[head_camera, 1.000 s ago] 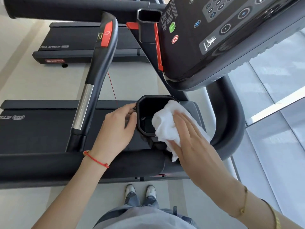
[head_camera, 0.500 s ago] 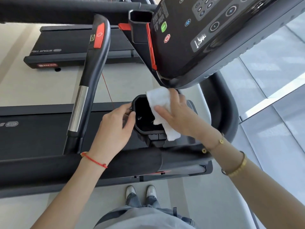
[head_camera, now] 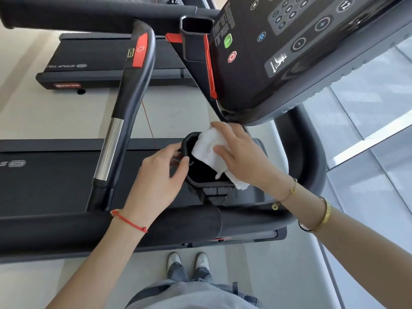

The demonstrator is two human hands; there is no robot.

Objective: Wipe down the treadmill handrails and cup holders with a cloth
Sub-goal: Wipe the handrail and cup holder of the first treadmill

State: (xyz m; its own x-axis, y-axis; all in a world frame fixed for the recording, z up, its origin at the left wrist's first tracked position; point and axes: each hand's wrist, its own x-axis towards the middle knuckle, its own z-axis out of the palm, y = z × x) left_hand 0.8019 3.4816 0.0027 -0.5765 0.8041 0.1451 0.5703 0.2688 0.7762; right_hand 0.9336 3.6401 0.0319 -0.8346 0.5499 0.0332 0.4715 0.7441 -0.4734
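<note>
A black cup holder (head_camera: 206, 184) sits just below the treadmill console. My left hand (head_camera: 156, 175) grips its left rim, fingers curled over the edge. A white cloth (head_camera: 207, 146) lies folded over the holder's far right rim and hangs partly inside. My right hand (head_camera: 240, 152) holds the cloth against that rim, thumb on the near side and fingers over the top. A black handrail (head_camera: 124, 112) with a silver section and a red button rises to the left. The padded front handrail (head_camera: 66, 228) runs across below my wrists.
The tilted console (head_camera: 289, 52) with its buttons overhangs the cup holder closely. A second cup holder (head_camera: 196, 25) is at the top. A curved rail (head_camera: 312, 166) wraps the right side. Another treadmill (head_camera: 100, 63) stands behind. My shoes (head_camera: 189, 262) are on the pale floor.
My right hand has carried the cloth from the holder's near right side up to its far rim, under the console. My left hand has kept its grip on the left rim.
</note>
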